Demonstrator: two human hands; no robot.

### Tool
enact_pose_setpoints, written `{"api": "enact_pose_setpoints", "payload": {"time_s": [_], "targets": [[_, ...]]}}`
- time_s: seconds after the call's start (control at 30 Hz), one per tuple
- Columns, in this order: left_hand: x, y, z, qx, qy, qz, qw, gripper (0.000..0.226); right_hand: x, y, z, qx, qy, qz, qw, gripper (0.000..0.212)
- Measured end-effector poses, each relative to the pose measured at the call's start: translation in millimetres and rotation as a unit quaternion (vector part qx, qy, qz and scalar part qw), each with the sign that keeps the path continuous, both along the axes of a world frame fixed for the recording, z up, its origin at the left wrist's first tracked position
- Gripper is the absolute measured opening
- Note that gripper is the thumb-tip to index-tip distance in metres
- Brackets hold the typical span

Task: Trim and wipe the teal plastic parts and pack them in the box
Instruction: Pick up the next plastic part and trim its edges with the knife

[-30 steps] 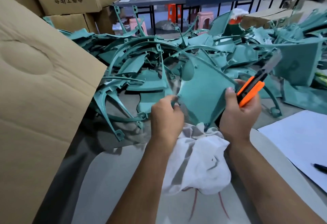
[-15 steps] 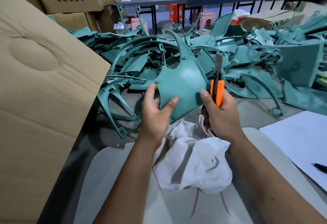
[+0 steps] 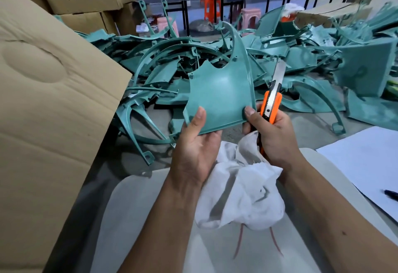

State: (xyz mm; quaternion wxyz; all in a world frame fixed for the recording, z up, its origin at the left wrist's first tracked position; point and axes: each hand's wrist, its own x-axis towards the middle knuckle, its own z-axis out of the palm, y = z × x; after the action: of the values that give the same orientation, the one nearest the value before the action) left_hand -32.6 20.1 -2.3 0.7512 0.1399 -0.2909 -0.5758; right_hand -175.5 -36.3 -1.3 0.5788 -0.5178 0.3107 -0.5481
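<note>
Grey counter [image 3: 241, 134] stretches ahead of both hands, heaped with a pile of loose teal plastic mouldings [image 3: 163, 74], while a tall brown cardboard box [image 3: 53, 111] stands close off the left hand's outer side and a white paper sheet [image 3: 361, 160] lies out beyond the right hand.

Between the two hands, raised off the counter, is a flat, fan-shaped teal plastic panel with a long curved arm [image 3: 221, 98]. Its long axis runs up and away from the hands, the arm rising from the right-hand corner, the broad lower edge nearest the wrists. The left hand [image 3: 193, 143] grips the lower left corner, thumb on the face and fingers curled behind. The right hand [image 3: 273, 130] pinches the lower right corner with its thumb while its fingers clench an orange utility knife with an extended steel blade [image 3: 271, 102] and a crumpled white cloth [image 3: 243, 193] hanging below.

The blade stands nearly parallel to the panel's right rim, just beside it and pointing away, so the right hand looks best placed to trim that edge; the box waits on the left hand's side for packing.
</note>
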Motion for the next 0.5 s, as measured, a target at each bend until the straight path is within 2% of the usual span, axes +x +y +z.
{"api": "enact_pose_setpoints", "payload": {"time_s": [0.07, 0.13, 0.17, 0.23, 0.27, 0.3, 0.43, 0.5], "targets": [[0, 1, 1, 0.0, 0.025, -0.004, 1.0, 0.064, 4, 3, -1, 0.0, -0.019, 0.004, 1.0, 0.033], [-4, 1, 2, 0.031, 0.042, -0.003, 0.999, 0.072, 10, 7, -2, 0.017, -0.044, -0.001, 0.999, 0.019], [-7, 1, 2, 0.055, 0.027, 0.008, 0.998, 0.07, 12, 9, -2, 0.026, -0.054, 0.001, 0.998, 0.014], [-11, -1, 1, 0.093, -0.058, 0.071, 0.991, 0.038, 15, 11, -4, 0.016, -0.032, 0.021, 0.999, 0.015], [-9, -2, 0, 0.105, -0.106, 0.118, 0.982, 0.02, 16, 12, -4, 0.003, 0.003, 0.03, 1.0, 0.017], [-5, -3, 0, 0.116, -0.144, 0.17, 0.968, 0.011, 15, 13, -4, -0.007, 0.045, 0.037, 0.998, 0.019], [19, -4, 4, 0.14, -0.239, 0.334, 0.901, 0.011, 12, 14, -6, -0.064, 0.164, 0.05, 0.983, 0.022], [31, -5, 7, 0.155, -0.253, 0.404, 0.865, 0.004, 12, 14, -8, -0.103, 0.209, 0.029, 0.972, 0.023]]}}
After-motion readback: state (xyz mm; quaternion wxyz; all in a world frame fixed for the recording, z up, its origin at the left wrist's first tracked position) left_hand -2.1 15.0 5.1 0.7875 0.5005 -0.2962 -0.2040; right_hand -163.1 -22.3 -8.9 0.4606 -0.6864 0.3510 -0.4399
